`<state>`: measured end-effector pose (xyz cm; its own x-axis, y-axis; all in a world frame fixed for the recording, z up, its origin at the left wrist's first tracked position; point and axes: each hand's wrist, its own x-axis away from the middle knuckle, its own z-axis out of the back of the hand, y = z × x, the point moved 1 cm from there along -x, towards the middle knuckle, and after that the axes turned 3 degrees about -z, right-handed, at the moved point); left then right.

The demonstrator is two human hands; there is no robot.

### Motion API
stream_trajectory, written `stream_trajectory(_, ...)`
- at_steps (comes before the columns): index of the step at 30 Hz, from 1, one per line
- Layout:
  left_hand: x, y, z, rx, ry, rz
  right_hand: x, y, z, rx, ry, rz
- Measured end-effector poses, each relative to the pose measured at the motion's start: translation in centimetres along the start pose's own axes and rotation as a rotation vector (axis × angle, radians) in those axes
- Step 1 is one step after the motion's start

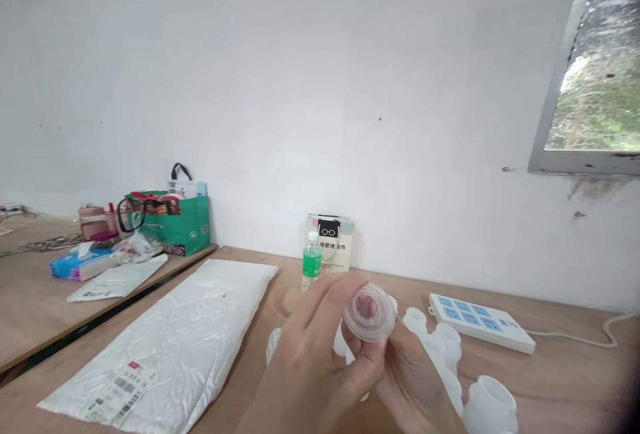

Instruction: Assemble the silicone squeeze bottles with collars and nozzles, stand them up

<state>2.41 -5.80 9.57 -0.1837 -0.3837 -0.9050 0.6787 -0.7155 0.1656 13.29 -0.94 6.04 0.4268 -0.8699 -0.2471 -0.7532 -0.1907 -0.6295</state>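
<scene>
Just above the table, my left hand (320, 347) is closed around a small clear plastic piece with a round rim (371, 314), a cup or lid I cannot tell apart. My right hand (413, 381) is closed at its lower right side, with its fingers partly hidden behind it. A fingertip shows through the clear plastic. Behind and beside my right hand stand several translucent white plastic jars (493, 397). Another clear plastic piece (273, 344) lies left of my left hand, partly covered by it.
A white mailing bag (175, 334) lies at left. Against the wall stand a water bottle (312, 262), a paper bag (345, 247) and a green bag (193, 224). A power strip (481, 322) with a cable lies right. Tissues (83, 264) are on the left table, across a gap.
</scene>
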Motion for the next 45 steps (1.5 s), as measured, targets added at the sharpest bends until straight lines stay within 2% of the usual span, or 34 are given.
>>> stream_trajectory(7,0.5,0.2,-0.5,0.026,0.048,-0.066,1.3,-0.7,-0.9,0.055,0.043,0.028)
stream_trajectory(14,0.6,0.4,-0.6,0.095,0.053,-0.027,2.1,-1.0,-0.9,0.123,0.168,0.03)
stream_trajectory(20,0.6,0.6,-0.8,0.215,0.021,-0.105,2.2,-1.4,-0.6,0.165,0.111,0.044)
stream_trajectory(25,0.5,0.6,-0.9,0.3,0.024,-0.002,2.4,-1.5,-0.4,0.203,0.162,0.042)
stream_trajectory(31,0.9,0.2,-0.9,0.401,-0.007,0.109,2.4,-1.4,-0.6,0.17,0.147,-0.008)
stream_trajectory(37,0.4,-0.6,-0.2,0.452,-0.221,0.24,1.1,-1.6,0.8,0.193,0.159,0.173)
stream_trajectory(42,0.1,-1.9,-0.3,0.338,-0.135,0.35,0.7,-1.9,1.2,0.307,0.088,0.142)
stream_trajectory(45,0.1,-2.4,-0.6,0.305,-0.113,0.352,0.9,-1.9,1.0,0.426,0.131,0.167)
